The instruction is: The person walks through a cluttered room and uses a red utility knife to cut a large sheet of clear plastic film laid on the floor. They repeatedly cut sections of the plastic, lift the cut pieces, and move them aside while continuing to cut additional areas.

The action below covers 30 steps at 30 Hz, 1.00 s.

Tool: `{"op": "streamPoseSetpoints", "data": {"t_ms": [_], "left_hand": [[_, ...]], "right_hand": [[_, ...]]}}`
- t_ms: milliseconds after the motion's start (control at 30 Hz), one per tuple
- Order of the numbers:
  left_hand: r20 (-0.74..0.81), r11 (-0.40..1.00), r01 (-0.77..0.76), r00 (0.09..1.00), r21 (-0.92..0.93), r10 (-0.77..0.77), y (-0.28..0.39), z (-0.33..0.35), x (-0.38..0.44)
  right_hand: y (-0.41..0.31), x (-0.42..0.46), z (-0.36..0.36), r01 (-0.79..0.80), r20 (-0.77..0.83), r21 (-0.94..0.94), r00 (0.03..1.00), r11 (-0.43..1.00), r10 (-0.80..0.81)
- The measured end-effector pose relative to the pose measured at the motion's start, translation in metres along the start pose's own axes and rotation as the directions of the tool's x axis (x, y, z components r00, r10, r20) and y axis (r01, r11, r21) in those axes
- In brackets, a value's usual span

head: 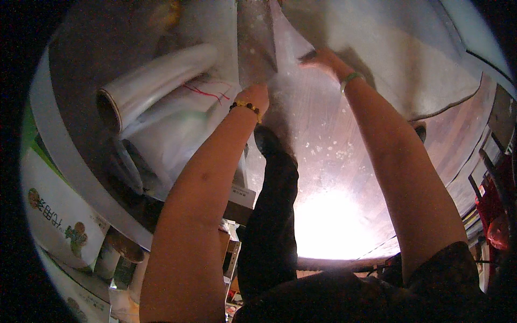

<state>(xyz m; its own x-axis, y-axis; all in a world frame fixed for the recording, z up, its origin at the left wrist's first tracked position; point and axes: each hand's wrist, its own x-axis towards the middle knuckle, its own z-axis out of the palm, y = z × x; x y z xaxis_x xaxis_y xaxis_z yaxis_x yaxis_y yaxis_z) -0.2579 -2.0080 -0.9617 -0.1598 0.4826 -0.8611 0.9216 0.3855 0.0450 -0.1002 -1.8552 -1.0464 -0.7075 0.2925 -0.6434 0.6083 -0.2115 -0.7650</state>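
My left hand (253,97), with a beaded bracelet at its wrist, is at the lower end of a grey strip-like panel (256,44); its fingers are mostly hidden, so its grip is unclear. My right hand (321,60), wearing a green bangle, touches the dark-edged lower corner of a pale sheet (363,36); whether the fingers close on it is unclear. Left of my left hand lies a large roll of clear plastic film (161,82), its hollow core facing left. Red string (204,93) rests beside the roll, above loose plastic film (173,133).
A white carton (60,214) bearing writing stands at the lower left. My dark-clothed leg and shoe (266,141) reach over the wood-patterned floor (327,153). Bright glare covers the floor near my body. Metal rods (484,161) and a red item (499,226) are at the right.
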Motion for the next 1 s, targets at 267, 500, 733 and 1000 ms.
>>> {"op": "streamPoseSetpoints", "data": {"t_ms": [267, 500, 733, 1000], "left_hand": [[0.013, 0.998, 0.039, 0.999, -0.045, -0.038, 0.006, -0.010, -0.013], [0.063, 0.996, 0.067, 0.996, -0.053, -0.064, 0.008, -0.010, -0.019], [0.063, 0.998, 0.051, 0.997, -0.039, -0.049, 0.007, 0.000, -0.025], [0.098, 0.989, 0.116, 0.989, -0.092, -0.107, 0.009, 0.004, -0.034]], "right_hand": [[-0.003, -0.012, 0.000, -0.002, -0.015, 0.188, 1.000, 0.982, 0.005], [-0.006, -0.011, 0.003, -0.047, 0.008, 0.172, 0.999, 0.984, 0.046], [-0.004, -0.013, 0.003, -0.032, -0.009, 0.150, 0.999, 0.988, 0.034], [0.000, -0.011, 0.003, -0.026, 0.015, 0.133, 1.000, 0.991, 0.024]]}}
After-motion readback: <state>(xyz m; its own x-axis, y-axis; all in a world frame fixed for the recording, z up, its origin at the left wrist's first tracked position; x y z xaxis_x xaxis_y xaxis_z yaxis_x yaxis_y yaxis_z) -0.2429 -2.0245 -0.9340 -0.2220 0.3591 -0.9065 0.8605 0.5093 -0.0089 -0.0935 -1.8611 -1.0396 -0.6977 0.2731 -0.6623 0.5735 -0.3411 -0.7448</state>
